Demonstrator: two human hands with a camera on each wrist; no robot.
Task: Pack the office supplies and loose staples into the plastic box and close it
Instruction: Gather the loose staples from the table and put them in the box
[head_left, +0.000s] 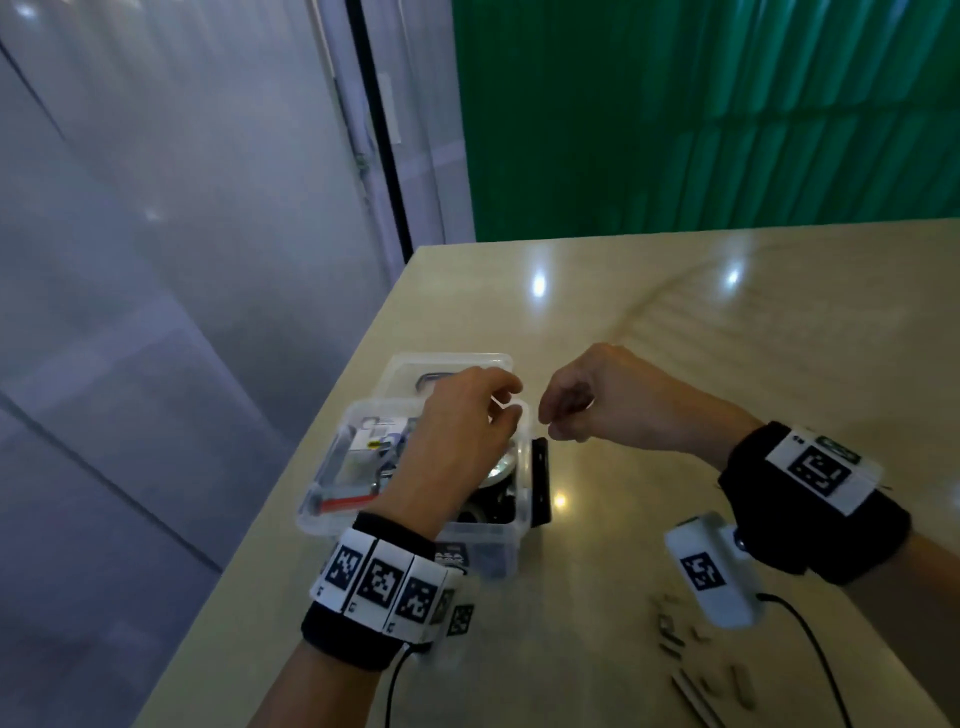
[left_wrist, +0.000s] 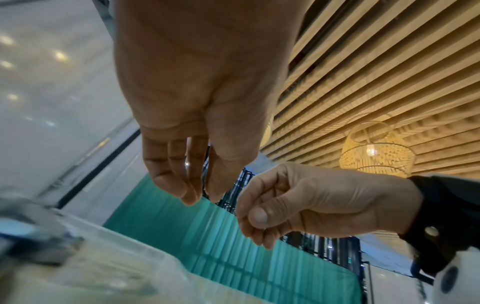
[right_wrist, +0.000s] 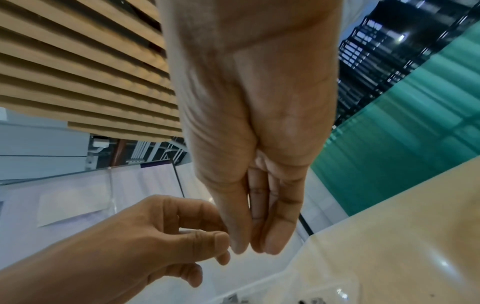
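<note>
Above the open plastic box, the left hand hangs with loosely curled, empty fingers. Just beside the box, the right hand pinches its fingers together; whether they hold anything I cannot tell. Loose staples lie on the counter near the box.

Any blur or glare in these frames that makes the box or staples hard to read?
Head view: ceiling-light glare spots on the table; loose staples soft and motion-blurred. Left wrist view: plastic box smeared in the foreground. Right wrist view: both hands fairly sharp, box corner barely in frame.
</note>
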